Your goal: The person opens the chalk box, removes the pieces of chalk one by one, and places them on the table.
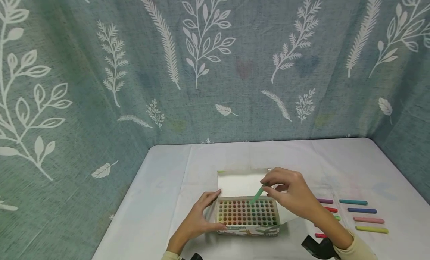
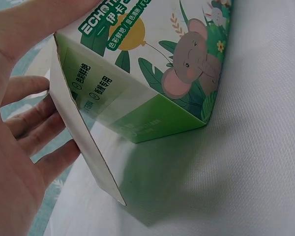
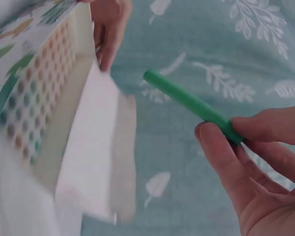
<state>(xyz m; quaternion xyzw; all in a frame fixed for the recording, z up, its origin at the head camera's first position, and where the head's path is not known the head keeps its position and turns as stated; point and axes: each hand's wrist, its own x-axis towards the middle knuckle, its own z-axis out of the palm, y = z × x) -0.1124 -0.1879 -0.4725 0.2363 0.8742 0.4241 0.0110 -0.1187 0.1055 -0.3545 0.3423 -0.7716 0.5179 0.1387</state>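
An open cardboard box [image 1: 248, 231] printed with leaves and animals stands on the table, rows of coloured chalk ends showing in its top. Its white lid [image 1: 240, 184] is folded back. My left hand [image 1: 199, 219] holds the box's left end, thumb at the front edge. In the left wrist view, the fingers [image 2: 37, 118] lie against the outside of an opened side flap [image 2: 86, 132]. Between thumb and fingertips my right hand [image 1: 293, 193] pinches a green chalk stick [image 3: 187, 101], tilted over the back rows; its free end points down toward the box.
Right of the box lie several loose chalks, among them teal [image 1: 353, 202], blue [image 1: 362, 210], pink [image 1: 368, 220] and yellow [image 1: 371, 229]. My right forearm partly covers others, including a purple chalk [image 1: 325, 201]. A leaf-patterned curtain [image 1: 235, 84] hangs behind the white-covered table [image 1: 201, 159].
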